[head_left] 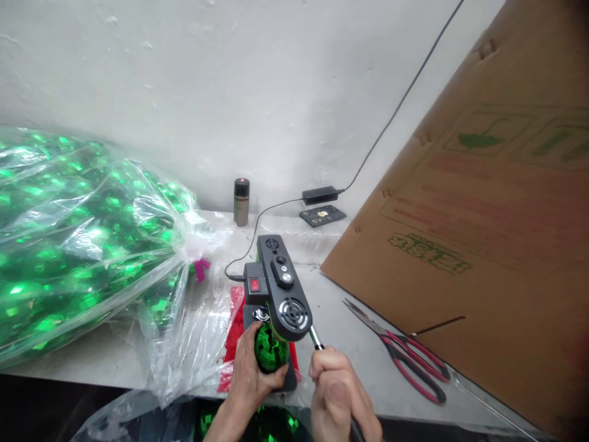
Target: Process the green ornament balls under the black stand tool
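My left hand (248, 371) is closed around a shiny green mirrored ball (270, 351), thumb in front and fingers at its left side. The ball sits beneath the front end of a small black bench machine (281, 279) with round vents and a red switch (254, 284). My right hand (343, 393) grips a lever (315, 336) at the machine's right side; its metal rod shows above my fist. The machine's dark base (291, 379) rests on a red sheet (229, 362). The ball's top is hidden under the machine head.
A clear bag of green balls (92, 245) fills the left; more balls (276, 423) lie below the table edge. Red-handled scissors (405, 353) lie right, beside a large cardboard box (460, 215). Behind are a spray can (242, 202), power adapter (321, 195) and phone (323, 215).
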Demonstrator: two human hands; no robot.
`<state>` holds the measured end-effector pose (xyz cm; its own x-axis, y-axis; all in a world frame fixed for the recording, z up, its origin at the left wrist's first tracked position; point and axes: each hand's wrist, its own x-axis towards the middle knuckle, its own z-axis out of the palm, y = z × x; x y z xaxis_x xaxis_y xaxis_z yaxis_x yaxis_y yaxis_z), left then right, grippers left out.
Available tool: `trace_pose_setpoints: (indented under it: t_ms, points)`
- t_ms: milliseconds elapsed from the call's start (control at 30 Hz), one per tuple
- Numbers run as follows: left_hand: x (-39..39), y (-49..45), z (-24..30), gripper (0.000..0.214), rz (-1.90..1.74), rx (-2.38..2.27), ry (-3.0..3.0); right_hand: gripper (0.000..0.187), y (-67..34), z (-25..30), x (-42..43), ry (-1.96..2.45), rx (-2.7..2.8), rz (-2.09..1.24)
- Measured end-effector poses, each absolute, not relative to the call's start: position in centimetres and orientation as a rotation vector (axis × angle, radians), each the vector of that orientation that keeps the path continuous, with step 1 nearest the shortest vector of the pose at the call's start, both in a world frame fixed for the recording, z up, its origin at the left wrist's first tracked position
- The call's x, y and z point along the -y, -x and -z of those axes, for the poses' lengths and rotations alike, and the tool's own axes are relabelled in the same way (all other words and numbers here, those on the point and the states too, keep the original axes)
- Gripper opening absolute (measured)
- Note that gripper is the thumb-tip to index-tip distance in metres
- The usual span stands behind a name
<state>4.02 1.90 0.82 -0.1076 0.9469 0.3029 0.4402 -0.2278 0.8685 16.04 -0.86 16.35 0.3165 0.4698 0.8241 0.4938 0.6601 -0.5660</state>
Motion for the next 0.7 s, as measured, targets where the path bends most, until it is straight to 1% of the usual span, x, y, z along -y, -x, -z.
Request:
trace_pose_setpoints:
  t_ms: [500,700]
  points:
    - [-2.2,-3.3,0.4,0.085,-1.279,-1.513,-1.827,0.039,-15.9,-15.7,0.4,0.857,1.25,0.032]
    - [-2.1,-3.7,-0.6,0.081,-1.272,-1.533,-1.84,0.044,-15.6,-13.7,1.3,0.98,1.265,0.015]
